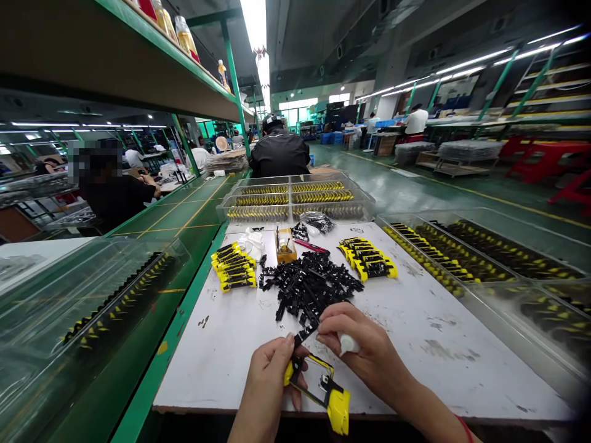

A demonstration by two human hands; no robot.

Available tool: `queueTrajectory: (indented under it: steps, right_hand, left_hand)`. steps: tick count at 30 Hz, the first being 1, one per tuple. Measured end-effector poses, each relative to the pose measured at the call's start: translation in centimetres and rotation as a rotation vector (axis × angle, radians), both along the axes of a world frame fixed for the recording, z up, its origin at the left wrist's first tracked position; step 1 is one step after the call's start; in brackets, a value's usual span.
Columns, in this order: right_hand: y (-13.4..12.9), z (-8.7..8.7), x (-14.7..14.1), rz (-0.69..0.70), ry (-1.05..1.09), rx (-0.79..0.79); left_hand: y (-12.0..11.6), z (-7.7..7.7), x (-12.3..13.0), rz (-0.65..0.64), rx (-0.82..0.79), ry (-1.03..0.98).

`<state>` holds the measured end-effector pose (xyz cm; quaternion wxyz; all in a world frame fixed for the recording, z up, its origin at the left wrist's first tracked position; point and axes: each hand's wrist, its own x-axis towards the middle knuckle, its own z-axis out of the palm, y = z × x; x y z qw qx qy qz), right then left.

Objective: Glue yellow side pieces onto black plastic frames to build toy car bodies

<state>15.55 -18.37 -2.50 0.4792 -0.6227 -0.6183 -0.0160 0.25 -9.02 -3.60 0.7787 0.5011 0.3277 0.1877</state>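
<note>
My left hand (pixel 272 372) is closed around one end of a yellow-and-black plastic frame (pixel 339 403), which is tilted over the front of the table. A short black plastic strip (pixel 303 335) sticks out by my left thumb, above the frame. At the strip's far end, my right hand (pixel 355 335) has its thumb and forefinger pinched together; whether they grip the strip is unclear. A small white object (pixel 348 344) is tucked in the fingers of my right hand, mostly hidden. Just beyond both hands lies a heap of loose black plastic parts (pixel 309 283).
Yellow-and-black frames stand in rows at the heap's left (pixel 234 267) and right (pixel 368 258). Behind it are a small amber box (pixel 285 246) and a plastic bag (pixel 317 221). Clear trays of parts flank the white table (pixel 434 351). A person in black (pixel 279 151) sits ahead.
</note>
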Motion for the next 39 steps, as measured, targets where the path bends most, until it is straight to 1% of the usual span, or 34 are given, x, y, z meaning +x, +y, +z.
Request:
queueTrajectory:
  steps: [3,7,10,14,17,20,22,25,27,28,30,34,39]
  right_hand:
    - [-0.3,-0.2,0.1,0.009,-0.217,0.053]
    - [-0.7,-0.2,0.4,-0.003,-0.410,0.109]
    - [-0.9,0.4,0.6,0.028,-0.515,0.137]
    - [-0.9,1.8,0.6,0.063,-0.648,0.117]
    - [-0.8,2.4,0.6,0.108,-0.703,0.114]
    - [-0.9,2.2,0.9,0.148,-0.682,0.082]
    - [-0.9,1.8,1.3,0.147,-0.600,0.025]
    - [-1.2,1.1,1.8,0.058,-0.341,-0.046]
    - [-1.4,0.8,1.9,-0.005,-0.152,-0.080]
    - [-1.5,0.6,1.9,-0.016,-0.080,-0.098]
    - [-1.8,0.2,1.6,0.005,0.002,-0.136]
    - [-2.3,-0.9,0.7,0.046,0.008,-0.169]
    - [-2.7,-1.9,0.3,0.033,-0.118,-0.103]
  left_hand:
    - [-0.2,0.5,0.1,-0.021,-0.031,0.005]
    - [-0.3,0.7,-0.1,-0.061,-0.069,0.002]
    - [-0.3,0.6,-0.2,-0.081,-0.081,-0.009]
    - [-0.5,0.3,-0.4,-0.084,-0.107,0.008]
    - [-0.6,0.0,-0.6,-0.109,-0.105,-0.005]
    - [-0.5,-0.2,-0.8,-0.126,-0.061,-0.011]
    - [-0.4,-0.3,-0.9,-0.113,-0.031,-0.004]
    - [0.0,-0.3,-1.1,-0.074,0.046,0.008]
    - [0.2,-0.4,-1.1,-0.052,0.130,0.009]
    - [0.3,-0.4,-1.1,-0.038,0.172,0.009]
    - [0.4,-0.6,-1.0,0.000,0.228,0.021]
    - [0.2,-1.1,-0.3,0.027,0.249,0.034]
    - [-0.3,-1.5,0.5,0.048,0.191,-0.034]
